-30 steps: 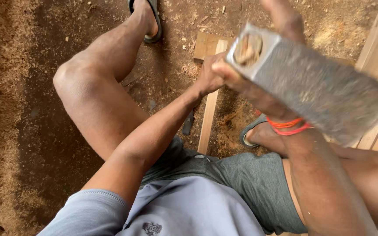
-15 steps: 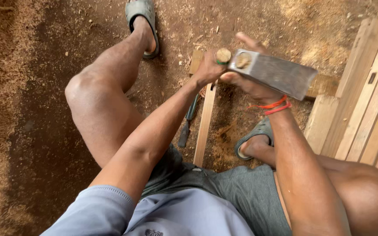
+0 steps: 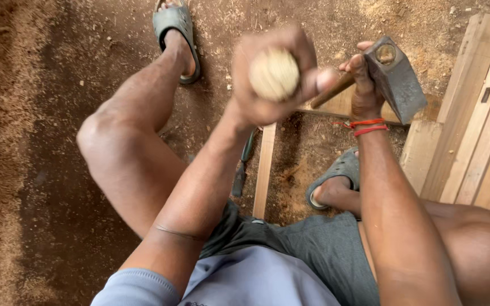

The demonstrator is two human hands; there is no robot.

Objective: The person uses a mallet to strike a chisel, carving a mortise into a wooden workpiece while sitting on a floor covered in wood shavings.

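a seated person's left hand (image 3: 273, 76) is clenched around a round wooden handle end (image 3: 273, 73), raised and blurred; the right hand (image 3: 364, 85) grips the shaft of a steel hammer head (image 3: 397, 79) above a wooden strip (image 3: 265, 170) on the sawdust floor (image 3: 41, 113).

Bare earth floor of a woodworking spot, strewn with sawdust

The dirt floor (image 3: 58, 170) is reddish-brown, darker and packed at the middle, with pale sawdust (image 3: 1, 113) heaped along the left edge and scattered at the top right. Small wood chips dot the ground. At the right edge lie several light wooden planks (image 3: 483, 124) side by side, some with rectangular slots cut through them. Soft, even daylight falls over the ground, without hard shadows. No walls, windows or furniture are in view.
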